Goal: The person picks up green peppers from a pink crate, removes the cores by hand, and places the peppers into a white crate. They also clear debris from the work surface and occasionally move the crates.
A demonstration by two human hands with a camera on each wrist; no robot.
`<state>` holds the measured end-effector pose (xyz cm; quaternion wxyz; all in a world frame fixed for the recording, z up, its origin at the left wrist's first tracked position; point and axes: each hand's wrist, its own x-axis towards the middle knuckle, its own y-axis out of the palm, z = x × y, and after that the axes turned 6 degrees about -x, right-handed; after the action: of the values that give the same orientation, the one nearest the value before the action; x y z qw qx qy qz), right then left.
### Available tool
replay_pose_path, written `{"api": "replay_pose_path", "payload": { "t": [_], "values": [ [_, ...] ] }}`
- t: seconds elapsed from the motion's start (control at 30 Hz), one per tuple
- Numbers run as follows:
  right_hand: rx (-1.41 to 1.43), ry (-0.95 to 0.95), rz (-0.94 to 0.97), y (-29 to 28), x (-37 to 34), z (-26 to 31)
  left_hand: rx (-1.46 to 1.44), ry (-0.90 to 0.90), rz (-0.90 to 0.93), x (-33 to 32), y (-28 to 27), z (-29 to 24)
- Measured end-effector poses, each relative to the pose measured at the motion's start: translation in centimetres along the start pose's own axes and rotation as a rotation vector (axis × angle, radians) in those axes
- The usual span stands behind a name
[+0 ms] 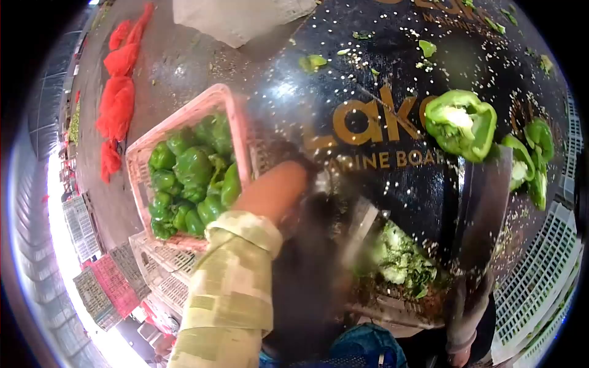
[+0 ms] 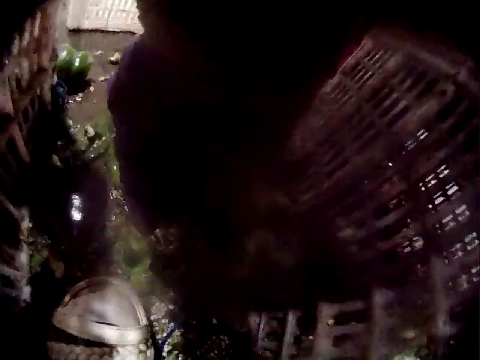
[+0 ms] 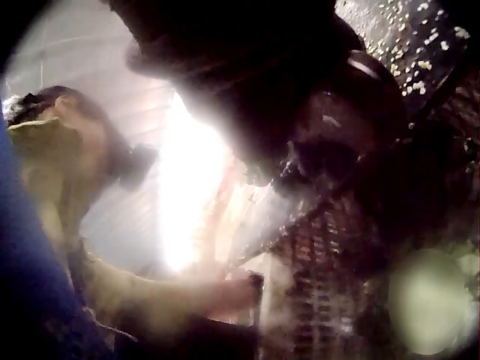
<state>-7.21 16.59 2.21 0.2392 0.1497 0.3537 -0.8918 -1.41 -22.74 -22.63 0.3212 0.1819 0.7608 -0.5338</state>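
Note:
A bare left hand (image 1: 279, 187), blurred by motion, extends from a camouflage sleeve (image 1: 230, 270) beside a pink crate (image 1: 236, 132) of whole green peppers (image 1: 193, 168). Its fingers are lost in the blur. In the left wrist view a black shape hides that hand's work. To its right in the head view stretches a dark blurred form (image 1: 307, 276), with a pale straight strip (image 1: 361, 230) next to it. A dark right hand (image 3: 247, 67) fills the top of the right wrist view, above a bright straight-edged surface (image 3: 289, 214); I cannot tell what it holds.
An opened pepper (image 1: 460, 126) lies on the black board (image 1: 380, 178), near more cut peppers (image 1: 521, 162) and scattered seeds. Pepper trimmings (image 1: 405, 257) heap at the near edge. White slatted crates (image 1: 540, 264) stand right, red netting (image 1: 116, 104) lies left. A person (image 3: 67, 165) shows in the right wrist view.

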Motion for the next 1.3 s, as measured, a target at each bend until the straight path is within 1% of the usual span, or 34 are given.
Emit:
{"api": "replay_pose_path", "payload": {
  "t": [0.03,0.07,0.1,0.13,0.17,0.2,0.23,0.3,0.33,0.37,0.4,0.43,0.47,0.5,0.53,0.57,0.6,0.63,0.67,0.7,0.73,0.77,0.8,0.83,0.87,0.9,0.97,1.0,1.03,1.1,1.13,1.2,1.23,1.3],
  "values": [
    [-0.108,-0.116,-0.045,0.2,0.0,-0.3,-0.015,0.036,0.018,-1.9,-0.8,0.1],
    [-0.096,-0.185,-0.027,0.3,0.2,-0.4,-0.006,0.094,0.028,-3.6,-1.8,0.1],
    [-0.087,-0.258,-0.008,0.1,0.4,-0.5,0.447,0.509,-0.061,-4.1,-2.2,0.9],
    [-0.114,-0.286,-0.019,0.0,0.4,-0.9,0.212,0.346,-0.005,-5.1,-2.1,1.4],
    [-0.138,-0.316,-0.032,-0.2,0.5,-1.0,0.075,0.283,0.027,-8.9,-5.9,-0.2],
    [0.075,-0.156,0.040,-0.4,0.7,-0.5,-0.063,0.218,0.050,-12.8,-9.8,-1.9],
    [0.173,-0.214,-0.009,-0.1,0.8,-1.0,-0.163,0.158,0.014,-15.4,-11.6,-2.2],
    [0.395,-0.138,-0.059,-0.9,-1.3,-0.7,-0.373,0.047,-0.063,-20.1,-13.9,-2.1],
    [0.433,-0.145,-0.106,-1.7,-2.6,0.1,-0.594,0.102,-0.030,-21.8,-13.8,-0.9],
    [0.523,-0.075,-0.124,-2.4,-4.3,1.1,-0.815,0.152,0.015,-23.4,-13.8,0.4],
    [0.478,-0.187,-0.255,-3.3,-4.0,-1.1,-0.883,0.206,0.002,-25.2,-14.2,0.6],
    [0.432,-0.299,-0.392,-4.2,-3.3,-3.1,-0.797,0.314,-0.061,-26.7,-15.1,0.0],
    [0.353,-0.356,-0.442,-5.5,-3.4,-3.1,-0.709,0.414,-0.133,-28.2,-15.9,-0.6],
    [0.272,-0.409,-0.495,-6.7,-3.6,-3.2,-0.464,0.550,-0.249,-30.2,-17.0,-2.2],
    [0.141,-0.402,-0.525,-7.7,-3.3,-3.7,-0.210,0.678,-0.361,-31.8,-17.6,-3.6],
    [0.011,-0.387,-0.560,-8.5,-3.0,-4.1,-0.446,0.929,-0.446,-29.8,-15.6,-3.5],
    [-0.286,-0.407,-0.639,-8.8,-2.3,-5.0,-1.024,0.789,-0.229,-30.9,-15.4,-6.0],
    [-0.489,-0.334,-0.624,-9.2,-2.3,-5.0,-1.567,0.587,0.030,-32.0,-15.2,-8.6],
    [-0.545,-0.154,-0.579,-8.9,-2.0,-4.7,-1.825,0.681,0.284,-31.1,-14.7,-10.1],
    [-0.593,0.029,-0.526,-8.2,-1.6,-4.9,-1.985,0.787,0.513,-29.9,-14.1,-11.6],
    [-0.668,0.085,-0.495,-7.4,-0.7,-6.2,-2.113,0.856,0.779,-28.8,-13.5,-13.1],
    [-0.746,0.144,-0.457,-6.2,0.5,-8.0,-2.151,0.879,0.799,-28.5,-12.8,-15.2],
    [-0.863,-0.038,-0.613,-4.6,1.7,-10.1,-2.187,0.903,0.820,-28.2,-12.1,-17.2],
    [-0.982,-0.219,-0.761,-4.0,2.0,-11.7,-2.173,0.932,0.784,-28.0,-11.6,-18.8],
    [-0.876,-0.122,-0.602,-4.1,-0.2,-8.7,-2.159,0.961,0.747,-27.8,-11.1,-20.3],
    [-0.768,-0.022,-0.441,-4.4,-2.0,-5.0,-2.151,0.830,0.567,-28.5,-11.4,-21.6],
    [-0.776,-0.193,-0.442,-5.5,-1.5,-5.9,-1.638,0.692,-0.405,-27.3,-9.7,-24.0],
    [-0.402,-0.288,-0.389,-6.2,-3.1,-3.7,-1.402,0.532,-0.555,-28.3,-9.8,-24.9],
    [-0.021,-0.380,-0.334,-6.4,-5.5,-0.5,-1.374,0.413,-0.494,-28.5,-9.8,-25.4],
    [0.669,-0.174,0.219,-7.0,-9.5,3.2,-0.810,0.522,-0.863,-28.0,-8.8,-26.7],
    [0.394,-0.330,0.193,-6.2,-10.2,3.4,-0.777,0.527,-0.889,-28.0,-8.5,-27.6],
    [-0.019,-0.642,0.022,-4.2,-9.7,1.6,-0.708,0.538,-0.941,-28.0,-8.0,-29.5],
    [0.169,-0.672,-0.022,-3.3,-9.1,0.6,-0.992,0.621,-0.824,-27.9,-7.7,-30.1],
    [0.324,-0.622,-0.046,-3.7,-8.7,-0.3,-1.541,0.747,-0.539,-27.7,-7.2,-30.7]
  ]
}}
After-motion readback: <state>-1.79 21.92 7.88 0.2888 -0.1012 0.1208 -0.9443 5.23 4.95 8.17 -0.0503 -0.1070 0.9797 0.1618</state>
